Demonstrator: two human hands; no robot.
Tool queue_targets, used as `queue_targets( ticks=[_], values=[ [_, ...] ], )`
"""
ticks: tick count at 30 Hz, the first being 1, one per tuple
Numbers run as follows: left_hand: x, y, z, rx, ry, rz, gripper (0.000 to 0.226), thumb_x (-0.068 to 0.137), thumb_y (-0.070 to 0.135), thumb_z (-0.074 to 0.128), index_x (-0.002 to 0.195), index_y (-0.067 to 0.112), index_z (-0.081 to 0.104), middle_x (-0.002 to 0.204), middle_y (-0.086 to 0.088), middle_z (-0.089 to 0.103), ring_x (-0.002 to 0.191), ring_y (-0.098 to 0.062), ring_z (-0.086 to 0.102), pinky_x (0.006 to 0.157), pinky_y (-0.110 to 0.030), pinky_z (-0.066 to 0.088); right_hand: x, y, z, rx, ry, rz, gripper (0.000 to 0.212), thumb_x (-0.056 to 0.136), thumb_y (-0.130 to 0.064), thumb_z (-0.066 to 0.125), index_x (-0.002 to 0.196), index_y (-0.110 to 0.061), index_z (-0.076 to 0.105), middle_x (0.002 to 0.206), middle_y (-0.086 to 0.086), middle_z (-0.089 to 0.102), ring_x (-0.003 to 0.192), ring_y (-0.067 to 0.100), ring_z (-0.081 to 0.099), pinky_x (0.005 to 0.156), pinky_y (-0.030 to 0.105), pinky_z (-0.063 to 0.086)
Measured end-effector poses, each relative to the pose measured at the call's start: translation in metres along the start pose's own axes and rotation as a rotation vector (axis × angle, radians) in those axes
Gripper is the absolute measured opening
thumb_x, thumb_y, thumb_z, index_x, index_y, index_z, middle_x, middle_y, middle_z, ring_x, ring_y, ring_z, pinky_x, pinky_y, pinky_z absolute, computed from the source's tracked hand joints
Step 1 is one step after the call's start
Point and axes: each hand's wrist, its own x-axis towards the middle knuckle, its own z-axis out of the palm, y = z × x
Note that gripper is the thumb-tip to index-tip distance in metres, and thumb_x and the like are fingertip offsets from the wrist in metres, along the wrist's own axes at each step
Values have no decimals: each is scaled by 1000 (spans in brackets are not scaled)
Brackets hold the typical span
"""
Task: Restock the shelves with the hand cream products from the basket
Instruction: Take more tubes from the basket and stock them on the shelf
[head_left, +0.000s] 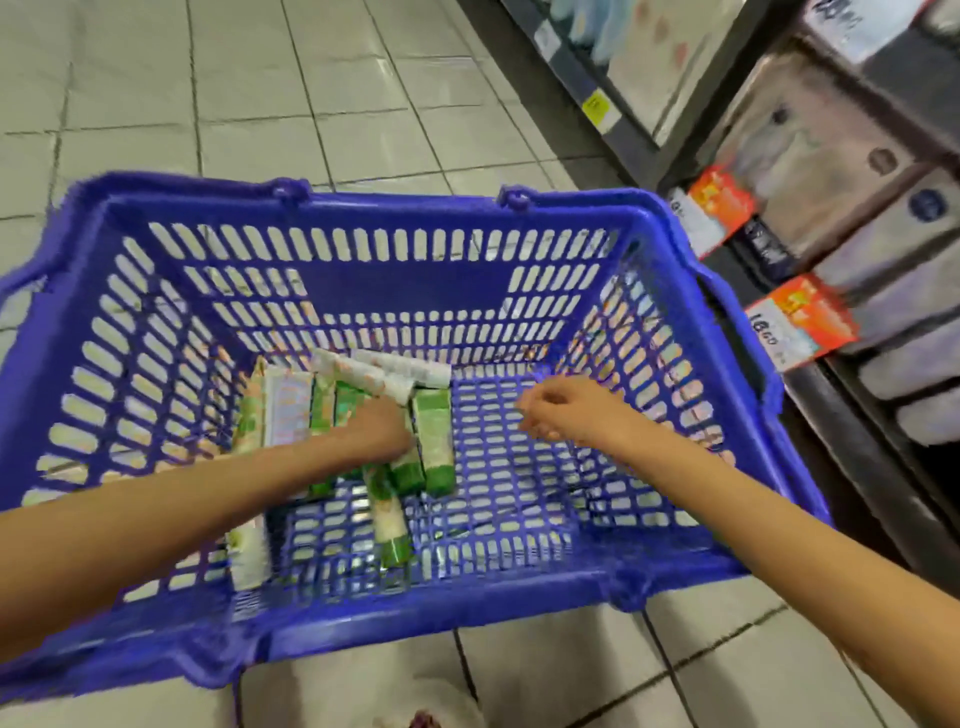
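One blue slotted plastic basket (415, 616) on the tiled floor (311, 78). About ten hand cream boxes (434, 436), green and white cardboard; blur prevents an exact count. They lie under and around your left grip (382, 428); cannot tell whether it clasps one. Your right grip (558, 410), loosely curled and empty, hovers over bare mesh to their right. Shelves (883, 426) stand right of it, with two orange tags (802, 319).

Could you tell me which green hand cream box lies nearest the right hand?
The green box at the cluster's right edge, with bare basket floor between it and the right hand; the other green boxes lie further left, by the left hand.
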Motion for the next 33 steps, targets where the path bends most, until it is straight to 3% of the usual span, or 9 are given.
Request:
queue_targets(
  ticks=[3, 6, 10, 16, 21, 24, 28, 31, 33],
  values=[
    [11, 7, 24, -94, 17, -58, 33, 86, 38, 57, 91, 6, 59, 117, -18, 58, 105, -30, 56, 71, -26, 36, 9, 8, 10, -63, -31, 51, 21, 91, -5, 46, 86, 9, 61, 80, 21, 57, 63, 16, 48, 66, 23, 41],
    [23, 5, 33, -110, 25, -155, 58, 87, 53, 49, 110, -1, 55, 125, -18, 49, 110, -30, 51, 80, -29, 41, 22, 14, 26, -225, -176, 133, 19, 92, -13, 47, 80, -4, 59, 70, 5, 56, 60, 11, 49, 66, 18, 45],
    [29, -5, 28, -345, 9, -209, 60, 83, 38, 64, 122, -5, 47, 124, -19, 55, 109, -30, 56, 84, -34, 46, 54, 9, 64, -465, -439, 248, 29, 91, -25, 53, 64, -16, 45, 58, -1, 46, 50, 9, 41, 46, 18, 35],
    [19, -9, 33, -823, -147, -223, 40, 85, 9, 59, 122, -4, 54, 125, -22, 57, 114, -34, 55, 100, -40, 44, 84, 8, 119, -118, -339, 438, 21, 89, -7, 51, 69, -9, 43, 61, 7, 45, 50, 16, 42, 45, 25, 41],
    [7, -3, 24, -1028, -240, -318, 16, 86, 3, 54, 100, -3, 58, 83, -19, 60, 55, -22, 57, 50, -24, 46, 79, 23, 123, 215, -247, 516, 15, 90, -13, 54, 99, -9, 43, 71, 6, 50, 55, 13, 47, 53, 23, 52],
    [-8, 4, 17, -1108, -323, -374, 7, 86, 5, 57, 88, -1, 55, 66, -16, 61, 50, -23, 57, 48, -25, 47, 69, 19, 106, 618, -169, 510, 2, 91, -13, 47, 91, -12, 45, 100, 12, 50, 73, 18, 55, 59, 26, 56],
    [-39, 30, -3, -1045, -171, -80, 30, 84, 18, 63, 110, 10, 50, 103, -16, 64, 86, -32, 62, 75, -36, 49, 22, 12, 58, 799, -48, 417, 8, 90, -9, 48, 82, -10, 50, 77, 10, 67, 65, 14, 64, 55, 20, 54],
    [-66, 79, -35, -1013, -163, 223, 31, 89, 28, 55, 117, 16, 48, 95, -8, 66, 80, -23, 64, 75, -37, 53, -36, 9, 4, 751, 46, 239, 18, 88, -2, 53, 73, -11, 55, 73, 9, 66, 54, 8, 57, 58, 16, 49],
    [-86, 120, -55, -1192, -372, 321, 24, 94, 30, 43, 110, 15, 52, 77, -2, 66, 61, -13, 64, 60, -26, 55, -80, 9, -32, 820, 110, 105, 21, 91, -1, 49, 73, -12, 52, 66, 4, 54, 51, 7, 53, 52, 13, 46]
  ],
)
